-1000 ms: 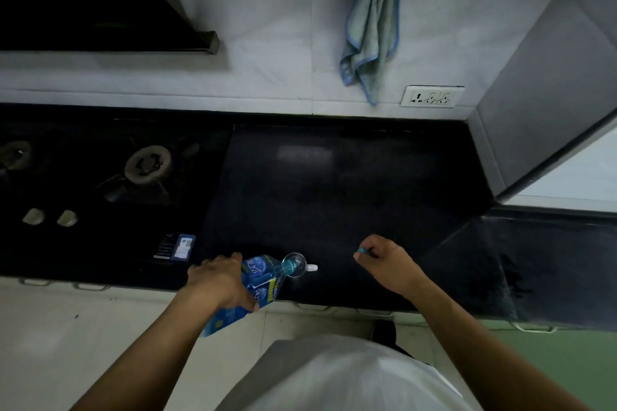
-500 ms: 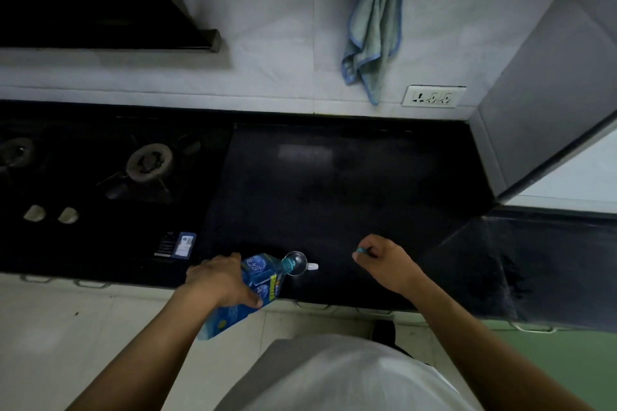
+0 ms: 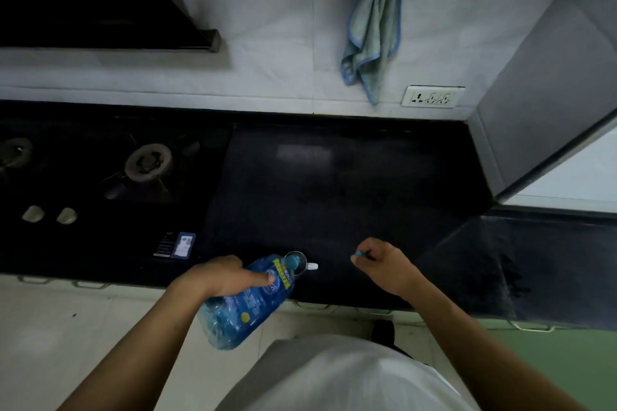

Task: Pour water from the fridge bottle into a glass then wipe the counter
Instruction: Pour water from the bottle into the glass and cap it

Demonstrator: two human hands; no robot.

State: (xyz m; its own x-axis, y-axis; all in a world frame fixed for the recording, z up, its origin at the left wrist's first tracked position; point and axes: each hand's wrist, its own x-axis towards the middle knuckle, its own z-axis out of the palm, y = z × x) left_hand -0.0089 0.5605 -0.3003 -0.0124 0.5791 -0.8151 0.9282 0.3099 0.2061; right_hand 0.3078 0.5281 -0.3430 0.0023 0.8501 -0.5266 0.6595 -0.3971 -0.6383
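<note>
Head view: the bottle [image 3: 247, 305] is clear blue plastic with a blue label edged in yellow-green. It is tipped steeply, its base hanging out past the front edge of the black counter [image 3: 334, 197] and its neck pointing away from the person. The mouth meets the rim of a small clear glass [image 3: 296, 263] that stands on the counter close to that edge. Whether water is running cannot be made out.

The left hand [image 3: 217, 279] grips the bottle around its upper part, fingers wrapped over it and the forefinger laid along the label. The glass sits just beyond those fingers, between the two hands. The right hand [image 3: 384, 265] is off to the right of the glass and apart from it, fingers loosely curled, pinching a small blue cap [image 3: 358, 254] at the fingertips.

A blue-edged cloth [image 3: 374, 20] hangs on the tiled wall behind the counter, and a stove burner [image 3: 148, 162] lies to the left.
</note>
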